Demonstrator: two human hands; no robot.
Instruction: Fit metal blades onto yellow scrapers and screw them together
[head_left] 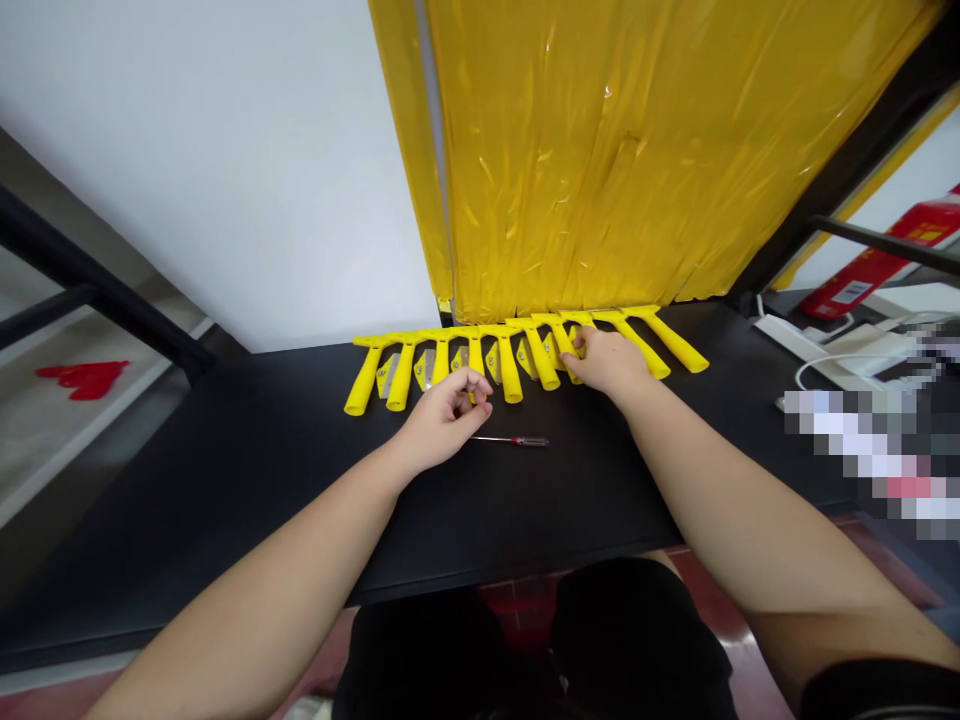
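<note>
Several yellow-handled scrapers (510, 368) lie side by side in a fanned row along the back of a black tabletop (225, 490), their handles pointing toward me and their metal blades toward the back. My left hand (446, 420) pinches the handle end of a scraper near the row's middle. My right hand (606, 362) curls over a scraper handle further right. A small red-handled screwdriver (510, 440) lies just beyond my left hand's reach point, in front of the row, touching neither hand.
A yellow plastic sheet (637, 150) hangs behind the row beside a white wall (225, 150). At the right stand a white power strip (795, 337) with cables and a red box (877, 262), and a pixelated patch hides the lower right. A black rail (97, 275) crosses the left.
</note>
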